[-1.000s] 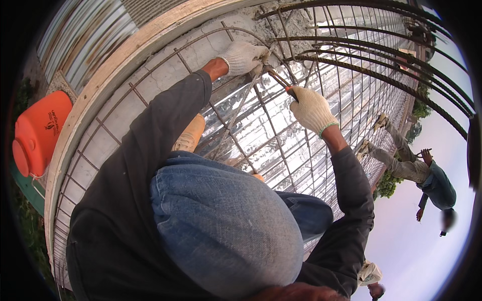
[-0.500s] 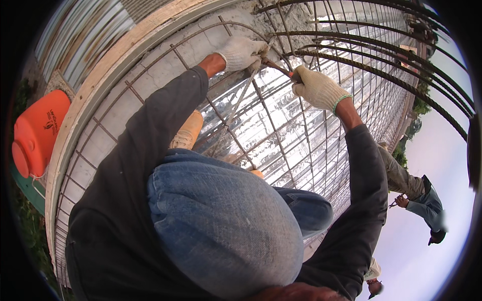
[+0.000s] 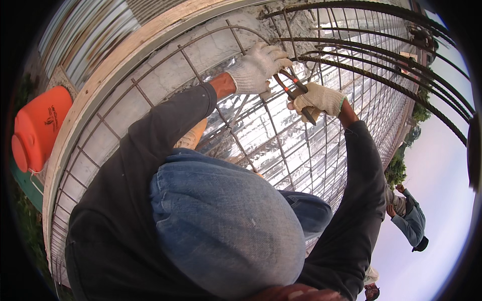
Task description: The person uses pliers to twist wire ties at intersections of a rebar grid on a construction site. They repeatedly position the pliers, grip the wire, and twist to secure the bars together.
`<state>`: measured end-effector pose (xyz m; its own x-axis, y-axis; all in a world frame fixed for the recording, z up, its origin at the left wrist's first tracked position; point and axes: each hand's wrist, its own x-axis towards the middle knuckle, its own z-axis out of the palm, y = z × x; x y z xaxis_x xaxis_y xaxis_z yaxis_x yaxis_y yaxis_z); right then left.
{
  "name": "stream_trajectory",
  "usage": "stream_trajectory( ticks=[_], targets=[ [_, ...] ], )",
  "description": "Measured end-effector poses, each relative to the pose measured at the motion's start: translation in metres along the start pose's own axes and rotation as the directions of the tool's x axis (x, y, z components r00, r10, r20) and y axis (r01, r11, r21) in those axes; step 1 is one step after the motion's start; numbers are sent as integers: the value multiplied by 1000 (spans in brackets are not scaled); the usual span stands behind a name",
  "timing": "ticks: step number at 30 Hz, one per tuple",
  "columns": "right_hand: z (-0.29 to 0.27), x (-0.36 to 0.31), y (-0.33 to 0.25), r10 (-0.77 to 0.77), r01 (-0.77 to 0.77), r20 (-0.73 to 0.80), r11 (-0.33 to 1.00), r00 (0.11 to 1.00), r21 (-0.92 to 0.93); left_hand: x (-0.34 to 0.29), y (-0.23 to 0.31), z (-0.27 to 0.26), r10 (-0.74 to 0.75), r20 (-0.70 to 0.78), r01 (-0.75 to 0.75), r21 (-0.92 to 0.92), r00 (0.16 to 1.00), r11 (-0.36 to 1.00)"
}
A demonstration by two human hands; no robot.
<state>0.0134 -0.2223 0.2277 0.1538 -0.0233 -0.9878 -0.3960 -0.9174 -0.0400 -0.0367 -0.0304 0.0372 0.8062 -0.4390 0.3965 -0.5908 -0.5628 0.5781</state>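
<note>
My right hand [image 3: 319, 99], in a cream knitted glove, grips a pair of pincers [image 3: 293, 88] with dark handles and orange-red marks. The pincers' handles are spread apart, and their jaws point up and left toward my left hand [image 3: 258, 67]. That hand wears a matching glove. Its fingers are bent over the top of the steel mesh [image 3: 273, 120], close to the jaws; whatever lies between them is hidden. Under both hands the crossed bars of the mesh lie above shiny silver foil sheeting [image 3: 256, 133].
Thick ribbed rebars [image 3: 381, 78] arch out to the right. A timber edge [image 3: 83, 108] curves along the left, with an orange water jug [image 3: 42, 128] beyond it. At right, another person [image 3: 411, 218] works. Below me are my bent knee [image 3: 226, 220] and tan boot [image 3: 193, 135].
My right hand has turned and the pincers' handles now show spread apart. My left hand has shifted slightly right and down. The person at right has moved lower and left in view.
</note>
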Motion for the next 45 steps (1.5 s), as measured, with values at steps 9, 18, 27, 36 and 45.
stream_trajectory(
  ticks=[9,18,27,36,45],
  targets=[
    [23,-53,34,-263,271,-433,962,862,-45,38,56,14,27,92,-9,-196,995,981],
    [50,-43,-19,-451,-356,-537,426,713,-832,76,43,18,-54,321,186,-396,946,899],
    [8,17,40,-369,-49,-434,713,822,-699,84,45,5,37,560,170,-313,828,934],
    [14,7,35,-55,36,64,964,996,262,41,61,33,119,133,-88,-219,984,972],
    [88,-19,31,-405,-183,-623,723,670,-666,36,55,49,112,46,-95,-287,993,953]
  ],
)
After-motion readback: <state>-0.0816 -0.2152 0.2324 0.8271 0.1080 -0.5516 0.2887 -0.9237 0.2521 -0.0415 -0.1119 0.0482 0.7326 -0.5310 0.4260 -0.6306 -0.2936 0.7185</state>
